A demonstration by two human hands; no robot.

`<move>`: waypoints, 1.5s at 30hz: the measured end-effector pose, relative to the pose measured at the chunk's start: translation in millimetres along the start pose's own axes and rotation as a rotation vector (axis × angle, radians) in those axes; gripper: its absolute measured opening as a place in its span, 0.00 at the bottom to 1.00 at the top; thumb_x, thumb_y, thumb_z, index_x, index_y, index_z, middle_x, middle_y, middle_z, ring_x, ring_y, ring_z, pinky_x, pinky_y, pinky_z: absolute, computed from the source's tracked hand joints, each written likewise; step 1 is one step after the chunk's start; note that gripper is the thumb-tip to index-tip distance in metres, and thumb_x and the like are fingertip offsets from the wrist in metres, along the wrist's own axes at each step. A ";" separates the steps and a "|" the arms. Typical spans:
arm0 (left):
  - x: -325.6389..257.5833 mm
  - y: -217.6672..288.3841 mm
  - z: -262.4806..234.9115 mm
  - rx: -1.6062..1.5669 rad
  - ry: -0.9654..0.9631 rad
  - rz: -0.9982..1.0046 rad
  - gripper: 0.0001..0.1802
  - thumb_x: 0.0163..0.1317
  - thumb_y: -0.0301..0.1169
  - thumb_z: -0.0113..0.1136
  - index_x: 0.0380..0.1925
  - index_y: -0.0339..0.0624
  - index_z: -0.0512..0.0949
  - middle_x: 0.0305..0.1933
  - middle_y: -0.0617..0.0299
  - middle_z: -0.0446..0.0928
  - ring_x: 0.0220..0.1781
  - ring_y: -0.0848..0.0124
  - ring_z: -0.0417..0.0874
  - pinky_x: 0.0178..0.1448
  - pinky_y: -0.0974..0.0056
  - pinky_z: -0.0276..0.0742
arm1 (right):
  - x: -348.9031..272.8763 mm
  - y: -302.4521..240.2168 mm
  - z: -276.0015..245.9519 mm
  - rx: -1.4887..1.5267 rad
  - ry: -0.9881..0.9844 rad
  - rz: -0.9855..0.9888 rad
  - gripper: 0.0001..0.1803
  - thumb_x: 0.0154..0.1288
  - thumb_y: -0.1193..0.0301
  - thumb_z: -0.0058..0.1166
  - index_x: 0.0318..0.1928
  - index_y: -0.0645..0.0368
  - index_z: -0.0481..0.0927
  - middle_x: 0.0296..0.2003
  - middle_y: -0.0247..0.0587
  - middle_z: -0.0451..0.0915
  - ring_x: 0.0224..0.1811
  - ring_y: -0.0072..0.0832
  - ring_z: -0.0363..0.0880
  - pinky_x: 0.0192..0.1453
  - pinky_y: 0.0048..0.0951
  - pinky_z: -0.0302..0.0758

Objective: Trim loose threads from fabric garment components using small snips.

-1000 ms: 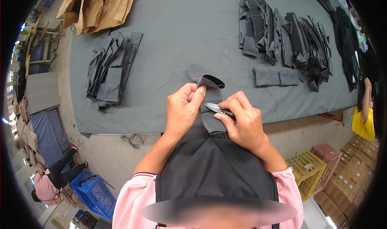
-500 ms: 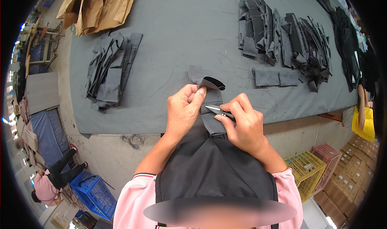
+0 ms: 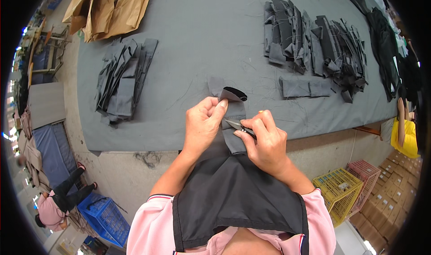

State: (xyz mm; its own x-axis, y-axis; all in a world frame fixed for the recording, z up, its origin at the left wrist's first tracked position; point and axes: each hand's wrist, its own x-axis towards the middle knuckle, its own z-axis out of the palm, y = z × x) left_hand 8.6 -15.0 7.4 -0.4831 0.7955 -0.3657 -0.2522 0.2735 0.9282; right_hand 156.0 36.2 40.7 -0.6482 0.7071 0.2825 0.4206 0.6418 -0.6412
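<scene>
Across most of the view stretches a grey cloth-covered worktable (image 3: 202, 35), its near edge running just beyond the person's hands. On it, from big to small: a long heap of dark grey fabric pieces (image 3: 314, 44) at the far right, a fanned stack of similar dark strips (image 3: 123, 79) at the left, some brown paper sheets (image 3: 112, 8) at the far left corner, and a single flat grey strip (image 3: 305, 88) lying just in front of the big heap. Below the table edge stand a yellow crate (image 3: 336, 192) and a pink crate (image 3: 370, 174) at the right, and a blue crate (image 3: 105, 214) at the lower left.

Over the table's near edge, a narrow dark grey fabric piece (image 3: 233, 115) hangs between both hands (its top curls into a loop). The left hand (image 3: 202, 127) pinches its upper part between thumb and fingers. The right hand (image 3: 265, 140) is closed around small thread snips (image 3: 238, 125), whose blades meet the fabric's edge.
</scene>
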 end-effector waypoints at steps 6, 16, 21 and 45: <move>0.4 0.6 -0.1 -0.019 -0.039 -0.080 0.06 0.64 0.28 0.56 0.29 0.37 0.77 0.23 0.78 0.68 0.23 0.90 0.59 0.26 0.79 0.52 | -2.2 -1.1 0.7 -0.009 -0.002 0.033 0.12 0.46 0.74 0.65 0.31 0.61 0.76 0.27 0.38 0.70 0.23 0.33 0.74 0.24 0.30 0.71; 8.1 1.8 -22.9 -0.841 -0.360 0.007 0.06 0.65 0.28 0.53 0.39 0.39 0.73 0.29 0.70 0.71 0.29 0.80 0.70 0.39 0.70 0.70 | -3.8 14.6 -12.0 0.852 0.216 0.294 0.18 0.52 0.81 0.61 0.44 0.62 0.73 0.29 0.31 0.65 0.24 0.14 0.63 0.27 0.16 0.65; 16.9 -19.3 -31.8 -0.892 -0.252 -0.254 0.08 0.67 0.33 0.49 0.42 0.42 0.72 0.31 0.65 0.70 0.34 0.72 0.73 0.49 0.62 0.72 | -19.4 31.9 -0.6 0.804 0.033 0.416 0.06 0.64 0.74 0.54 0.40 0.62 0.76 0.17 0.24 0.67 0.18 0.10 0.59 0.20 0.18 0.59; 12.6 52.4 -63.5 0.656 0.325 0.762 0.08 0.57 0.20 0.55 0.38 0.36 0.77 0.50 0.53 0.77 0.52 0.61 0.77 0.58 0.60 0.70 | 18.7 162.7 -77.2 -0.251 -0.047 0.433 0.15 0.48 0.78 0.61 0.34 0.59 0.68 0.33 0.37 0.69 0.23 0.35 0.78 0.32 0.37 0.71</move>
State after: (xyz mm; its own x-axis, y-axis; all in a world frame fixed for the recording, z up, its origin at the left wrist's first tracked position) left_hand -64.0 -24.9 47.1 -0.5483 0.7237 0.4190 0.6683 0.0781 0.7398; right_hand 261.3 176.7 -3.2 -0.4061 0.9138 -0.0078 0.7934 0.3484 -0.4991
